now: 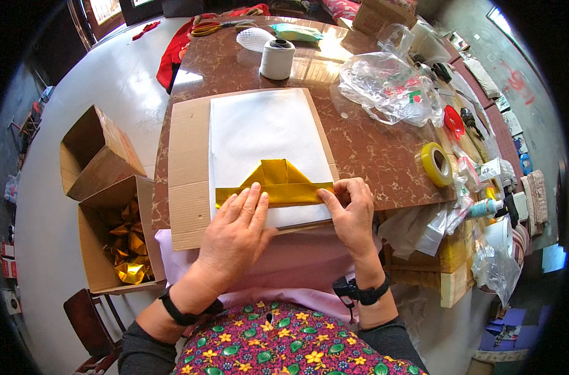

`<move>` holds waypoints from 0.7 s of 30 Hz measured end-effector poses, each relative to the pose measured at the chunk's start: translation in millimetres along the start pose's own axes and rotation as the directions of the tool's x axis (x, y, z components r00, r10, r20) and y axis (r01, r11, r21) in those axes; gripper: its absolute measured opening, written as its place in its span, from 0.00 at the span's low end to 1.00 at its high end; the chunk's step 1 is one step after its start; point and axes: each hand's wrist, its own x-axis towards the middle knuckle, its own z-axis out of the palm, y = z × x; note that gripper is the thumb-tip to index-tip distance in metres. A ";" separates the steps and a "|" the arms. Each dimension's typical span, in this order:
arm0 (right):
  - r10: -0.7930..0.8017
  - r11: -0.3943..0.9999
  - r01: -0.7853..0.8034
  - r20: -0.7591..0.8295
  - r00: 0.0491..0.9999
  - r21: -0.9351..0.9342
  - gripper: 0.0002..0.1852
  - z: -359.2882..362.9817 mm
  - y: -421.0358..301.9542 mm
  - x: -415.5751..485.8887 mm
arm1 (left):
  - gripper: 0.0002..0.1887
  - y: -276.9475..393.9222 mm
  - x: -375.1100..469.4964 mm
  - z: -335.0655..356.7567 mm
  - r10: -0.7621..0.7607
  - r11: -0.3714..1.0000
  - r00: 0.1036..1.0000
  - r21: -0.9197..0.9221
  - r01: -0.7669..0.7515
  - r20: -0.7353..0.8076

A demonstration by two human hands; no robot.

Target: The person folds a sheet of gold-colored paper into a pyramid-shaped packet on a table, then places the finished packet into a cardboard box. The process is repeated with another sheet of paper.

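A sheet of gold foil paper, folded into a hat-like shape with a long band along its lower side, lies on a stack of white paper. The fingertips of my left hand press flat on the band's left part. At the band's right end, my right hand pinches the foil between thumb and fingers. Under the white stack is a flat piece of corrugated cardboard, which reaches past the table's near edge.
Left of the brown marbled table stands an open carton with folded gold foil pieces. A thread cone stands behind the cardboard. To the right lie a clear plastic bag and a yellow tape roll.
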 end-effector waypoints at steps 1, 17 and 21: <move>0.008 1.000 -0.008 -0.004 1.000 0.008 0.13 1.3 0.0 -1.1 | 0.35 8.0 -0.8 1.9 -0.057 0.998 0.998 -0.029 0.057 0.003; -0.563 0.820 0.572 0.186 0.805 0.006 0.30 43.1 -52.2 -33.3 | 0.41 24.1 -0.8 25.1 -0.132 0.986 0.991 0.104 0.132 -0.009; -0.489 0.854 0.510 0.174 0.855 -0.101 0.36 50.6 -48.2 -38.0 | 0.34 21.1 -2.5 27.6 -0.099 0.990 0.994 0.096 0.103 -0.041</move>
